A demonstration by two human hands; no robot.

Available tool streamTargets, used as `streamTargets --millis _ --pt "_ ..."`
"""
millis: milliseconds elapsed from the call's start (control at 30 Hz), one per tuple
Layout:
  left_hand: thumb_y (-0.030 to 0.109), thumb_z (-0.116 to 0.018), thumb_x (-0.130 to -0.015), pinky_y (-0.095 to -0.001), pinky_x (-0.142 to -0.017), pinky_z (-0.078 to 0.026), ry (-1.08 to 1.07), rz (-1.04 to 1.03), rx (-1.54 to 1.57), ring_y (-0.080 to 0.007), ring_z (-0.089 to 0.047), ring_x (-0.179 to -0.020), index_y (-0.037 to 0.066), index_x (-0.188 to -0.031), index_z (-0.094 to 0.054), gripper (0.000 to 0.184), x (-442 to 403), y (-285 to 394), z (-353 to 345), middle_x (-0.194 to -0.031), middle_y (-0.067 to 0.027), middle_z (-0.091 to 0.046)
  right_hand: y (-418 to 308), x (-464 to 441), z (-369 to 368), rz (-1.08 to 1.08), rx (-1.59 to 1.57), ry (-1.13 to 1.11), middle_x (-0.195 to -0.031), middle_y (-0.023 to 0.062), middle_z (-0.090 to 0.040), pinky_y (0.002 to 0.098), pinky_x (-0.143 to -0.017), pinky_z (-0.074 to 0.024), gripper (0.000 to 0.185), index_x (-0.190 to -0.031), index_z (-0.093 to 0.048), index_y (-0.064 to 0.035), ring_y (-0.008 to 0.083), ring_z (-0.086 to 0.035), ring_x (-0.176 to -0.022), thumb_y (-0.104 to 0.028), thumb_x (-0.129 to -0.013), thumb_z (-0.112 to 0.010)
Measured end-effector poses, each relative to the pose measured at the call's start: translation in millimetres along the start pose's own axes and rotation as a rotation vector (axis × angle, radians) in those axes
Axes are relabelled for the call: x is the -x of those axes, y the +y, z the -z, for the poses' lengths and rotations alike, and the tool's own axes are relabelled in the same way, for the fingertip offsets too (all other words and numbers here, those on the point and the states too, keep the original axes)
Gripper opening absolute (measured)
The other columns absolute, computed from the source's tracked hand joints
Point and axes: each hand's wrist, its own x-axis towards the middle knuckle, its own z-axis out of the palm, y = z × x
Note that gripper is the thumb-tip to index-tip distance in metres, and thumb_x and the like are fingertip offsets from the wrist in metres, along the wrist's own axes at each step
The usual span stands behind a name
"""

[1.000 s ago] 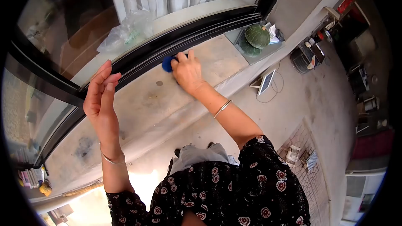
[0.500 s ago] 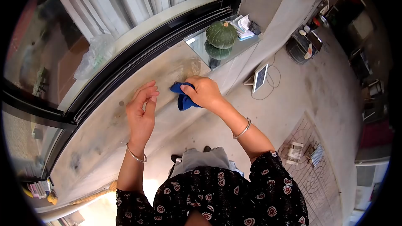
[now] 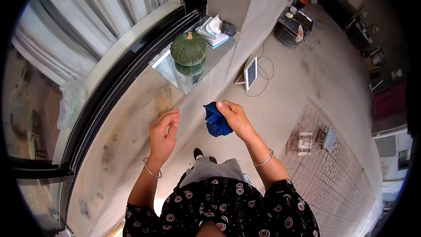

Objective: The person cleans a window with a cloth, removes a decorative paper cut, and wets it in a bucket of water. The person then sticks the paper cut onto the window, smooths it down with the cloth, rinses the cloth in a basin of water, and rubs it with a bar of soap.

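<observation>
A crumpled blue cloth (image 3: 217, 120) hangs from my right hand (image 3: 234, 117), pinched between thumb and fingers, in front of the ledge's edge. My left hand (image 3: 164, 132) is raised over the stained stone ledge (image 3: 127, 125), its fingers loosely curved and apart from the thumb, holding nothing. Beyond both hands, a green pumpkin (image 3: 187, 49) rests on a mirror-like glass sheet (image 3: 175, 79) at the far end of the ledge. Papers or booklets (image 3: 213, 30) lie beside the pumpkin.
A black window frame (image 3: 112, 77) curves along the left, with curtains (image 3: 101, 13) and a plastic bag (image 3: 71, 101) behind the glass. On the floor stand a small solar panel (image 3: 251, 73) with a cable, a dark round container (image 3: 287, 34) and small chairs (image 3: 303, 143).
My right hand has lifted the blue cloth off the ledge and moved it toward me, past the ledge's edge. My left hand has come closer to it. The view has turned right.
</observation>
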Motion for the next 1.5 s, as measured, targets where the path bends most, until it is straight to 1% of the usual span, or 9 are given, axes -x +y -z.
streamTargets --millis 233,333,433,533,767,1100,1200,1300,1500 --pt "-0.005 -0.055 -0.086 -0.0266 -0.075 -0.052 -0.323 0.048 0.116 -0.018 -0.067 -0.084 -0.004 -0.103 -0.063 0.019 -8 -32 -67 -0.109 -0.0124 -0.066 45 54 77 -0.082 -0.106 0.491 -0.079 0.006 -0.065 0.0269 -0.064 -0.0505 0.047 -0.099 -0.062 -0.0002 0.013 -0.062 -0.071 -0.046 -0.088 -0.064" --pt "-0.005 -0.055 -0.087 -0.0266 -0.075 -0.052 -0.423 0.085 0.143 -0.0178 -0.068 -0.085 -0.004 -0.103 -0.064 0.018 -16 -41 -102 -0.107 -0.0117 -0.067 68 79 110 -0.147 -0.132 0.596 -0.083 0.0043 -0.063 0.0261 -0.062 -0.0469 0.038 -0.106 -0.058 -0.0011 0.012 -0.059 -0.073 -0.029 -0.083 -0.071" --pt "-0.002 -0.054 -0.088 -0.0269 -0.074 -0.052 -0.544 0.084 0.099 -0.0167 -0.067 -0.085 -0.004 -0.103 -0.064 0.018 -30 -40 -142 -0.106 -0.0106 -0.067 83 102 149 -0.149 -0.193 0.644 -0.094 0.0048 -0.064 0.028 -0.076 -0.048 0.04 -0.113 -0.057 -0.0018 0.0133 -0.06 -0.085 -0.016 -0.079 -0.07" --pt "0.0 -0.054 -0.088 -0.0268 -0.073 -0.052 -0.624 0.109 0.096 -0.0165 -0.067 -0.084 -0.004 -0.104 -0.064 0.019 -40 -35 -193 -0.103 -0.0102 -0.067 91 122 193 -0.144 -0.214 0.76 -0.084 0.0031 -0.061 0.0265 -0.061 -0.044 0.026 -0.103 -0.058 -0.0048 0.0116 -0.056 -0.074 -0.01 -0.078 -0.064" --pt "-0.001 -0.054 -0.085 -0.024 -0.066 -0.049 -0.697 0.27 0.108 -0.0117 -0.064 -0.073 -0.002 -0.103 -0.066 0.021 -54 -32 -326 -0.082 -0.0081 -0.068 88 153 311 -0.19 -0.272 0.875 -0.078 0.0022 -0.06 0.0258 -0.054 -0.0429 0.021 -0.102 -0.06 -0.003 0.0103 -0.053 -0.064 -0.015 -0.084 -0.061" --pt "-0.002 -0.048 -0.086 -0.0271 -0.072 -0.051 -0.827 0.322 0.041 -0.0155 -0.067 -0.081 -0.003 -0.104 -0.065 0.025 -113 -30 -452 -0.086 -0.0091 -0.068 90 123 464 -0.131 -0.008 1.067 -0.077 0.0018 -0.063 0.0264 -0.063 -0.0461 0.024 -0.098 -0.064 0.0024 0.0104 -0.056 -0.068 -0.02 -0.09 -0.06" --pt "-0.002 -0.049 -0.086 -0.0258 -0.066 -0.051 -0.796 0.259 0.066 -0.0163 -0.068 -0.075 -0.003 -0.1 -0.066 0.022 -151 -43 -497 -0.081 -0.0095 -0.069 101 105 512 -0.115 0.103 1.151 -0.069 -0.0016 -0.057 0.0239 -0.051 -0.0416 0.034 -0.107 -0.066 -0.003 0.0062 -0.05 -0.06 -0.032 -0.091 -0.06" --pt "-0.002 -0.048 -0.086 -0.0265 -0.069 -0.051 -0.811 0.306 0.079 -0.0163 -0.068 -0.078 -0.003 -0.102 -0.065 0.023 -197 -42 -544 -0.083 -0.0093 -0.068 80 92 557 -0.276 0.186 1.171 -0.078 0.0107 -0.067 0.0301 -0.069 -0.0481 0.032 -0.102 -0.065 0.0019 0.0169 -0.062 -0.075 -0.028 -0.092 -0.059" --pt "-0.003 -0.049 -0.087 -0.0267 -0.074 -0.052 -0.897 0.294 0.133 -0.015 -0.066 -0.082 -0.003 -0.105 -0.064 0.023 -281 -24 -655 -0.088 -0.0077 -0.067 66 62 652 -0.464 0.902 1.236 -0.073 0.0217 -0.064 0.0449 -0.069 -0.0485 0.038 -0.085 -0.066 0.0004 0.0407 -0.061 -0.073 -0.036 -0.091 -0.055"
